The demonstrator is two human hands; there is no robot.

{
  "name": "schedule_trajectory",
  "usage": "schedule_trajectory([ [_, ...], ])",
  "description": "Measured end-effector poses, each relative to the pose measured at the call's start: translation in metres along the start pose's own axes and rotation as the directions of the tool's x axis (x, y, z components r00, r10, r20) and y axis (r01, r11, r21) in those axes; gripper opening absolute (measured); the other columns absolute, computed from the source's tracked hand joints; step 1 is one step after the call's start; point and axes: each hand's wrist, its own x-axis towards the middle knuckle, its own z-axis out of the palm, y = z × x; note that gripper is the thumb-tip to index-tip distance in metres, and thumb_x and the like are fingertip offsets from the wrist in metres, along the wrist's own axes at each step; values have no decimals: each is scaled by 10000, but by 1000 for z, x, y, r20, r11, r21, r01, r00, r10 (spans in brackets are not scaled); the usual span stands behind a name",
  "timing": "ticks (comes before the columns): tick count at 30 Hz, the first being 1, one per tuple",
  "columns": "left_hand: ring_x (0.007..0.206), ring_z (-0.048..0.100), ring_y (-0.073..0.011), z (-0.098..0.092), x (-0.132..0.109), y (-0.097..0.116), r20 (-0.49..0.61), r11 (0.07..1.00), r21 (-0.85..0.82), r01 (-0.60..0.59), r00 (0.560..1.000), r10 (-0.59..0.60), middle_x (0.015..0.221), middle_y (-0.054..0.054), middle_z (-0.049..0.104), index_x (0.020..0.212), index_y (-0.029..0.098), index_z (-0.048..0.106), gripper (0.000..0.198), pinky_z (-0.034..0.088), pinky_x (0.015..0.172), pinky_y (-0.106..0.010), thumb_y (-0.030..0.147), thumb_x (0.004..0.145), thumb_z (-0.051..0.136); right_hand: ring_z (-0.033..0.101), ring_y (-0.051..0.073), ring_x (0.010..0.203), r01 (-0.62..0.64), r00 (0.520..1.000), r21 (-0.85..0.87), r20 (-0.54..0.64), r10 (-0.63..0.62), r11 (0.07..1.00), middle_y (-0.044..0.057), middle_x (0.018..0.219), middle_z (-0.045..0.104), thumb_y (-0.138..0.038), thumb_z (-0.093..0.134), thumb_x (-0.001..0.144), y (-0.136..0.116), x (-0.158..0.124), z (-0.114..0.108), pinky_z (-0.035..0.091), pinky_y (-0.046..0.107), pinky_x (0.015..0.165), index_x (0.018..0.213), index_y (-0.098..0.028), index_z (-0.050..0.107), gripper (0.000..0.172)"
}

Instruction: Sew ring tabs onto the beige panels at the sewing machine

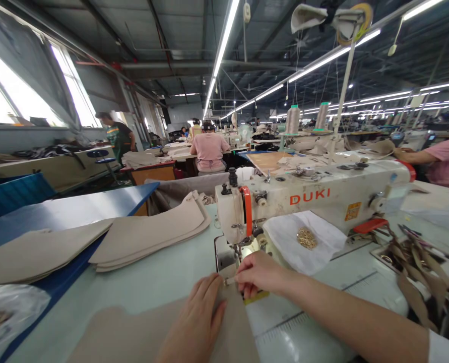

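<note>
Fabric panel point(133, 335) points toward sewing machine point(322, 199); left hand point(197, 317) flat, spread; right hand point(258, 275) pinches tab point(229, 281).

A pale green table point(164, 282) fills the foreground. A white sewing machine point(322, 196) stands on it, right of centre. A flat beige fabric sheet point(133, 333) lies at the near edge and reaches the machine's needle end. Farther back on the left, a stack of beige cut pieces point(152, 237) lies where the table meets a blue board point(76, 209). Under the machine's arm lies a white cloth point(322, 247) bearing a small heap of gold rings point(306, 238). At the right is a pile of beige strips point(417, 262).
</note>
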Motion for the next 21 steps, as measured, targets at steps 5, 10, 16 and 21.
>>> schedule_trajectory([
  [5, 1127, 566, -257, 2, 1, -5, -70, 998, -48, -32, 997, 29, 1189, -99, 617, 1207, 185, 546, 363, 483, 967, -446, 276, 869, 447, 558, 97, 374, -34, 998, -43, 42, 36, 999, -33, 419, 584, -171, 683, 643, -4, 12, 3, 413, 163, 377, 488, -182, 553, 203],
  [10, 984, 618, -239, -2, 15, 0, -139, 986, -89, -143, 982, 130, 1036, -79, 671, 1015, 208, 640, 236, 532, 881, -396, 239, 868, 457, 573, 111, 380, -56, 996, -76, 68, 61, 996, -25, 423, 585, -188, 678, 654, -6, 13, 0, 437, 175, 381, 491, -183, 546, 210],
  [16, 811, 614, -195, -3, 32, 7, -131, 964, -47, -263, 958, 255, 814, -53, 663, 789, 205, 651, 287, 534, 744, -316, 174, 900, 388, 552, 117, 347, -84, 995, -114, 51, 91, 990, -29, 402, 561, -190, 664, 675, -11, 14, 2, 464, 201, 385, 474, -190, 510, 252],
  [21, 775, 608, -198, -1, 33, 10, -160, 955, -19, -297, 943, 291, 789, -64, 656, 765, 187, 635, 278, 528, 705, -311, 150, 884, 386, 493, 89, 285, -102, 993, -146, 34, 109, 984, -47, 373, 525, -92, 603, 679, -15, 13, 2, 424, 174, 339, 447, -189, 493, 273],
])
